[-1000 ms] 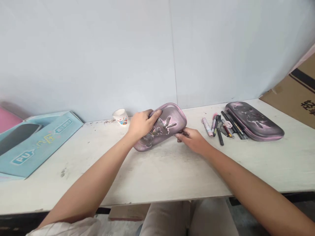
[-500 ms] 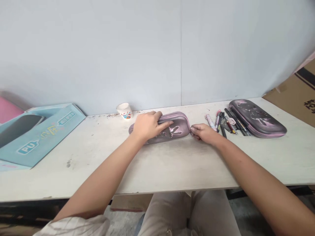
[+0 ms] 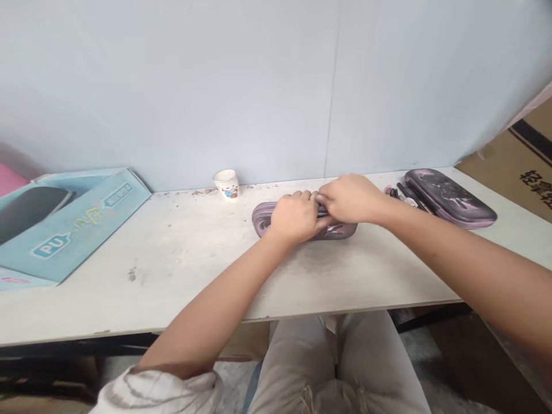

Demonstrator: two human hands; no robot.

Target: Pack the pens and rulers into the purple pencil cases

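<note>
A purple-pink pencil case (image 3: 263,219) lies flat on the white table (image 3: 207,270), mostly hidden by both hands. My left hand (image 3: 296,218) presses down on its middle with fingers curled over the far edge. My right hand (image 3: 350,198) reaches over the case's top from the right, its fingers pinched at the far edge beside the left fingers; what they pinch is hidden.
A second purple pencil case (image 3: 448,197) lies at the right with several pens (image 3: 403,192) beside it. A small paper cup (image 3: 227,184) stands by the wall. A light blue box (image 3: 64,224) sits at the left, a cardboard carton (image 3: 517,167) at the far right.
The case went from tilted up to flat on the table. My right hand moved from its right end to over its top edge, meeting the left hand.
</note>
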